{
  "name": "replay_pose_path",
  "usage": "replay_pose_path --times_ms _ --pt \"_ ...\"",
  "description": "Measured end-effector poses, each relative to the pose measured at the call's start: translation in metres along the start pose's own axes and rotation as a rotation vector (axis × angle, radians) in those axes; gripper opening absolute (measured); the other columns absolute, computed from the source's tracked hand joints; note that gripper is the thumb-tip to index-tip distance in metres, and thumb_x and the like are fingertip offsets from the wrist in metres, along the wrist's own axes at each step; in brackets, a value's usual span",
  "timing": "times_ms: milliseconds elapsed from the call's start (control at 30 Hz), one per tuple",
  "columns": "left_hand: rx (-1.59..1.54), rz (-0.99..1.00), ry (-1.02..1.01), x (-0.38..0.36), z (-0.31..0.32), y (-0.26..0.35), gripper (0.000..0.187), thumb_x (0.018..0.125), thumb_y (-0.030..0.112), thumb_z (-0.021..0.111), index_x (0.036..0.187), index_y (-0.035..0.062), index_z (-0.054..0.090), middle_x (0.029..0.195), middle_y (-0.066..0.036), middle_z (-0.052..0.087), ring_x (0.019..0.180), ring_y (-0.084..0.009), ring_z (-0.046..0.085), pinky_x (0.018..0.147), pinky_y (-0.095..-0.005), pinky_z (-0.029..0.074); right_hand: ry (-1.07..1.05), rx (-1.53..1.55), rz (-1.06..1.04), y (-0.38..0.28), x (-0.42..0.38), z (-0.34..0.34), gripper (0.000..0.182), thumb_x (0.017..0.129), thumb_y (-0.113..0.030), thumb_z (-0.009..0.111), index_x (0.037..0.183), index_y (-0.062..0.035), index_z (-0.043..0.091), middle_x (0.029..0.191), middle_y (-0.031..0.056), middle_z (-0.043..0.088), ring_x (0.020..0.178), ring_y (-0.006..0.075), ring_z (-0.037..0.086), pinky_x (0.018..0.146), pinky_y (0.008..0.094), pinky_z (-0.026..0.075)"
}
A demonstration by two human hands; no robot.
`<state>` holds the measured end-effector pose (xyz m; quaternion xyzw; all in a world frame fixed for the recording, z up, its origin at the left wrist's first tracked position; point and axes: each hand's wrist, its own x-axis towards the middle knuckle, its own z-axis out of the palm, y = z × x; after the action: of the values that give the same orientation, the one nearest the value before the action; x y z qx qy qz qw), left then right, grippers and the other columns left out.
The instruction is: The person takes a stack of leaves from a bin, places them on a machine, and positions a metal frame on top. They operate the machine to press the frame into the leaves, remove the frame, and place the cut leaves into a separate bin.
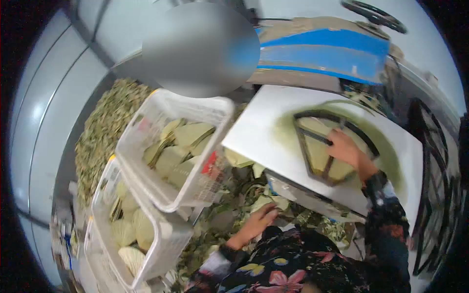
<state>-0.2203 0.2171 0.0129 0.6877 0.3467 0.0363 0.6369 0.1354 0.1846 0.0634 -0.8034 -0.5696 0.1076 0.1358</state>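
Observation:
On the white board (pixel 259 124) lies a dark fan-shaped frame (pixel 308 154) with a crossbar, over pale green leaf pieces (pixel 320 161). My right hand (pixel 344 149) is closed round the frame's crossbar. Below the board's near edge is my left hand (pixel 259 222), its fingers partly spread beside a pale green leaf scrap (pixel 276 201). Whether it touches that scrap I cannot tell. Green residue stains the board around the frame.
Two white plastic crates (pixel 168 202) (pixel 156 249) at the left hold stacked cut leaves. Behind them is a large leaf heap (pixel 105 132). Leaf scraps (pixel 220 219) cover the floor. A blue-and-brown machine part (pixel 322 46) stands beyond the board; black metal frames (pixel 432 190) stand at the right.

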Motion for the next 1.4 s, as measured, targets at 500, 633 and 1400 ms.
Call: replay_pose_path --times_ms 500,633,1400 --pt "-0.954 0.201 0.203 0.013 0.022 0.026 0.036 0.08 0.004 0.062 0.115 -0.0006 0.052 0.106 -0.009 0.062 0.095 -0.0194 0.06 0.086 -0.0329 0.047 -0.017 0.555 0.388 0.013 -0.075 -0.042 0.033 0.069 -0.009 0.059 0.1 -0.0002 0.052 0.115 0.0176 0.057 0.106 0.0282 0.052 0.092 0.0359 0.039" --pt "-0.833 0.328 0.473 -0.013 -0.094 0.006 0.033 0.084 0.007 0.057 0.115 -0.0021 0.052 0.106 -0.011 0.061 0.092 -0.021 0.061 0.08 -0.0352 0.051 0.183 0.412 0.289 0.085 -0.093 -0.026 0.038 0.072 -0.01 0.058 0.108 -0.002 0.054 0.118 0.0177 0.054 0.107 0.0271 0.051 0.094 0.0369 0.038" --pt "0.301 0.746 -0.105 -0.001 -0.09 -0.043 0.02 0.084 0.005 0.052 0.102 -0.0009 0.059 0.092 -0.016 0.063 0.086 -0.027 0.062 0.077 -0.035 0.048 0.132 0.229 0.568 -0.188 -0.212 0.127 0.03 0.077 -0.011 0.055 0.105 -0.0012 0.056 0.107 0.0176 0.056 0.103 0.0352 0.052 0.088 0.0439 0.042"
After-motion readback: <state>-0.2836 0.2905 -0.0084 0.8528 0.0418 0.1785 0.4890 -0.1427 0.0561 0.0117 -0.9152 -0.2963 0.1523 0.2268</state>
